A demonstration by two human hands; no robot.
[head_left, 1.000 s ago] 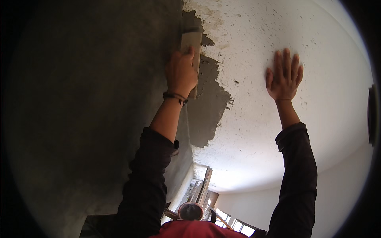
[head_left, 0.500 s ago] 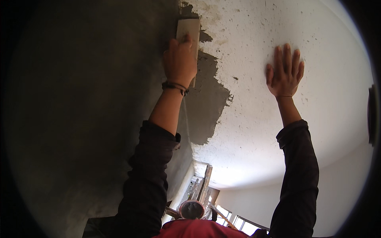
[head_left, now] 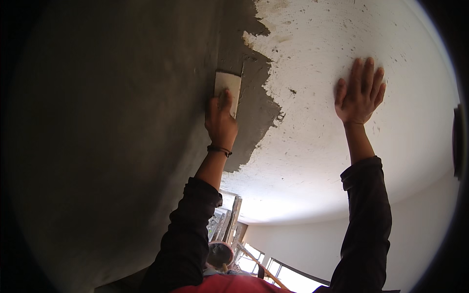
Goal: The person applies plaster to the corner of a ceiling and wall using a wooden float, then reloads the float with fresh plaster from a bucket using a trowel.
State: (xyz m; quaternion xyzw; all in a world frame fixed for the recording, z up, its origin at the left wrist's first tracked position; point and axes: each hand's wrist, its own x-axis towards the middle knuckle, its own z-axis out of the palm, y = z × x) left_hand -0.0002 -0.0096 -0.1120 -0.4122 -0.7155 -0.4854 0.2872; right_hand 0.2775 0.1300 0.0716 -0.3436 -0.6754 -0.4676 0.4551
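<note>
My left hand [head_left: 222, 121] grips a flat, pale plastering trowel [head_left: 227, 81], its index finger laid along the blade. The blade is against the dark wet plaster [head_left: 251, 93] near the line where the dark grey wall meets the white surface. The trowel's handle is hidden behind my fingers. On the spattered white surface [head_left: 308, 107] to the right, my right hand [head_left: 360, 95] rests flat with fingers spread, holding nothing. A ragged edge of plaster lies between the two hands.
The dark grey wall [head_left: 107, 127] fills the left side. Below, near my red garment [head_left: 229, 283], are a round bucket [head_left: 220, 255] and upright wooden boards [head_left: 233, 219]. Bright windows [head_left: 286, 274] show at lower right. A dark object [head_left: 458, 141] sits at the right rim.
My left hand and the trowel have moved down toward me along the plaster edge. More dark plaster shows at the top where the trowel was. My right hand appears slightly farther right, still flat.
</note>
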